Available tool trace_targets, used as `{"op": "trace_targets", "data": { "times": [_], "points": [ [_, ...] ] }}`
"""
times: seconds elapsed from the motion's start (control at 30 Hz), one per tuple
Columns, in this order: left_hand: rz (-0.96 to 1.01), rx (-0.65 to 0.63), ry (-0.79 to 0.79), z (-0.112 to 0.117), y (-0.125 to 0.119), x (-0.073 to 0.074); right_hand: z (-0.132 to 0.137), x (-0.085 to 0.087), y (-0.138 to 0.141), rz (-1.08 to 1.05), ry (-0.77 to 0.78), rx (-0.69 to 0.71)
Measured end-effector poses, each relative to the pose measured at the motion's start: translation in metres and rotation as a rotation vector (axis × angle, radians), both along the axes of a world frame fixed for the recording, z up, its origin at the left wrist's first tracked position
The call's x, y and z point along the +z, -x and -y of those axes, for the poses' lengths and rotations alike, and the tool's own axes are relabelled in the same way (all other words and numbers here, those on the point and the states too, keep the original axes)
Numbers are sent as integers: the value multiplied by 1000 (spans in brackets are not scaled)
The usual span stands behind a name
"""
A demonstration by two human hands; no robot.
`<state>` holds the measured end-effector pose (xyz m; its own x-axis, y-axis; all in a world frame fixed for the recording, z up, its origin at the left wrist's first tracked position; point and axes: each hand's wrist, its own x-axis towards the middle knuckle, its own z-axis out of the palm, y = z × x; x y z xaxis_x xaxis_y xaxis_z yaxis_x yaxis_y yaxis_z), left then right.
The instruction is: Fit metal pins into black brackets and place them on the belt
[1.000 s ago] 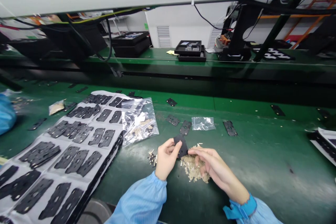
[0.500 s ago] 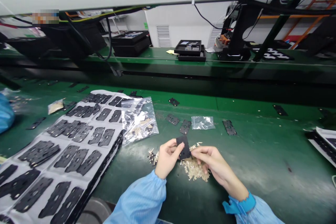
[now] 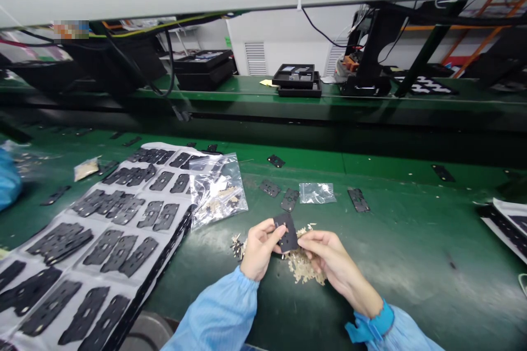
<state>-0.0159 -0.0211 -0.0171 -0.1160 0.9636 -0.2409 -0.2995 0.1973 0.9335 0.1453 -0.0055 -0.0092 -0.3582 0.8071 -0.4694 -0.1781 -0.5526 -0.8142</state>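
Black is seen on the perforated plate point(image 3: 287, 233) at lower centre, beige on the small pieces point(image 3: 303, 267) beneath it, and pale blue on the sleeve point(image 3: 212, 312). The bench point(image 3: 411, 230) is deep green; the white sheet point(image 3: 69, 263) at lower left is patterned with rows of black plates.

My green surface point(image 3: 411, 236) holds a white sheet point(image 3: 69, 266) of black plates point(image 3: 119, 249), a clear plastic bag point(image 3: 216, 192), and a heap of small beige pieces point(image 3: 302, 269).
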Motion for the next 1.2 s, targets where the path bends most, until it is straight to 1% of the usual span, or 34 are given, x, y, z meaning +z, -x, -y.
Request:
{"op": "trace_targets", "data": {
  "times": [0.2, 0.3, 0.37, 0.43, 0.5, 0.57, 0.63, 0.7, 0.77, 0.8, 0.87, 0.93, 1.07, 1.2],
  "points": [
    [69, 41, -9, 3, -5, -3, 1, -3, 0, -208, 149, 14],
    [170, 41, -14, 4, -8, -1, 3, -3, 0, -336, 243, 10],
    [249, 17, -24, 4, -10, 1, 5, -1, 0, -388, 250, 18],
    [327, 9, -26, 3, -13, 4, 7, 3, 2, -404, 176, -5],
    [417, 44, -8, 2, -16, 6, 9, 8, 6, -377, 43, -29],
    [507, 70, 18, 2, -21, 8, 10, 10, 10, -306, -99, -35],
    [541, 46, 25, 3, -25, 9, 10, 10, 13, -216, -218, -57],
    [469, 22, -7, 6, -27, 10, 8, 8, 13, -137, -301, -136],
    [286, 58, -76, 8, -25, 12, 5, 7, 10, -67, -371, -203],
    [168, 87, -122, 9, -23, 14, 3, 6, 7, -35, -408, -212],
    [-60, 121, -217, 9, -17, 18, 1, 6, 2, 24, -485, -174],
    [-224, 98, -303, 8, -11, 24, 2, 7, -1, 88, -556, -102],
    [-415, -45, -396, 6, -5, 35, 6, 9, -3, 230, -702, 1],
    [-535, -117, -447, 5, -3, 42, 6, 17, -7, 404, -923, 68]
  ]
}}
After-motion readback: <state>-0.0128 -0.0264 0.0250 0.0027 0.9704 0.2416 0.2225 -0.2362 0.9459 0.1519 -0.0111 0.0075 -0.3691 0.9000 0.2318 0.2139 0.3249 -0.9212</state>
